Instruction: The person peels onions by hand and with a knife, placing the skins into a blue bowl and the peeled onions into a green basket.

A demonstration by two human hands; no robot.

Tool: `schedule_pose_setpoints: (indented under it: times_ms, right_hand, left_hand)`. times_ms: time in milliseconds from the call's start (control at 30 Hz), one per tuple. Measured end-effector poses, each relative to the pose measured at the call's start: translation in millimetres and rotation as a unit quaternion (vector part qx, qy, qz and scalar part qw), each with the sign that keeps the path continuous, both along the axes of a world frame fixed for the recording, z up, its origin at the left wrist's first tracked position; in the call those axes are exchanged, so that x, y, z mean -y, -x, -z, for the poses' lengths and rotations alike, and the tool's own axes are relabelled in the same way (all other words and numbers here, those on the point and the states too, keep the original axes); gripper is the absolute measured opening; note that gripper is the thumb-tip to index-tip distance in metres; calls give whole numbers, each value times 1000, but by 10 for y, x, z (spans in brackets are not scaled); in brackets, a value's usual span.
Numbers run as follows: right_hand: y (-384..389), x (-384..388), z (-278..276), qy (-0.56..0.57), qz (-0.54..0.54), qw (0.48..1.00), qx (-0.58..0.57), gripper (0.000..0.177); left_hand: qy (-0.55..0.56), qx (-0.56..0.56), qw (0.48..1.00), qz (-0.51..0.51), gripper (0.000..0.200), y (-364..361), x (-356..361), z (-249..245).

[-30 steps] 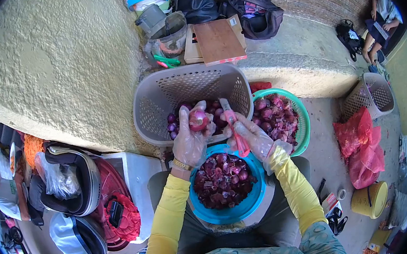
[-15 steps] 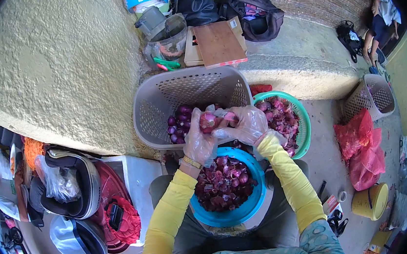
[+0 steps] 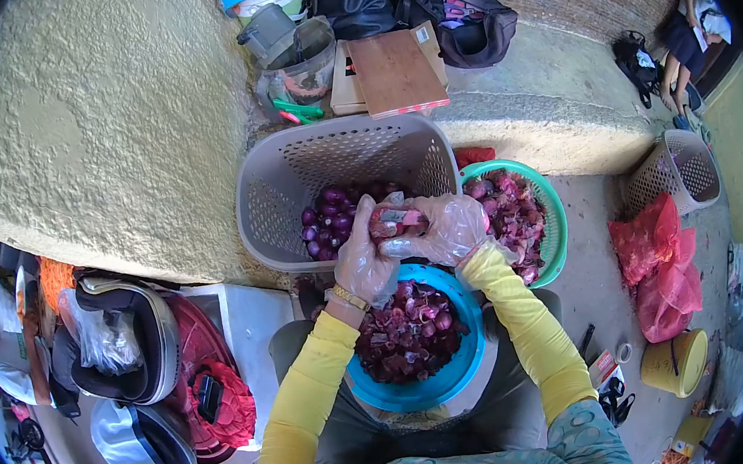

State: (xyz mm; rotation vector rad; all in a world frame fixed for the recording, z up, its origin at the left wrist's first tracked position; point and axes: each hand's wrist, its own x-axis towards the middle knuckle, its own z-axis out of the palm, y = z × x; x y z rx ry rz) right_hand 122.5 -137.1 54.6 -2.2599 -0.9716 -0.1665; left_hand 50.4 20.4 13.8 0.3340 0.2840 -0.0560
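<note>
Both hands wear clear plastic gloves and meet over the near rim of a grey perforated basket (image 3: 280, 260). My left hand (image 3: 364, 264) is closed around a red onion (image 3: 384, 223). Against the onion's right side, my right hand (image 3: 445, 232) is closed, its fingers pinching something pinkish that I cannot make out. Peeled purple onions (image 3: 328, 223) lie inside the basket. Below the hands, a blue basin (image 3: 469, 361) holds unpeeled onions and skins. The green basket (image 3: 557, 223) at the right contains onion skins and onions.
Red mesh bags (image 3: 661, 267), a yellow bucket (image 3: 675, 364) and another grey basket (image 3: 692, 167) stand right. Bags (image 3: 463, 17) and a brown board (image 3: 396, 73) rest on the ledge. A helmet (image 3: 153, 333) lies left. One person (image 3: 694, 35) sits far right, another (image 3: 8, 356) is far left.
The right hand has shifted slightly left, closer to the onion, and its fingers now lie over it. The view has moved a little.
</note>
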Motion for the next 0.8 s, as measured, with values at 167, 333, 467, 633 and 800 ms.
schedule_pose_setpoints:
  times_ms: [167,333,467,633,800]
  right_hand:
    - [-55,9,71,63,7,998,23,69]
    - [-49,-10,176,64,12,997,39,71]
    - [30,-69,180,102,23,994,-17,68]
    - [114,-115,135,81,20,995,-54,61]
    - [113,-134,261,88,40,993,-73,60]
  left_hand:
    - [-38,1,999,11,40,-11,-10,56]
    - [115,-39,992,14,33,-20,-21,163]
    - [91,-15,996,3,33,-21,-16,220]
    - [58,-61,988,-133,41,-69,119,299]
    - [68,-35,991,-109,46,-61,123,299]
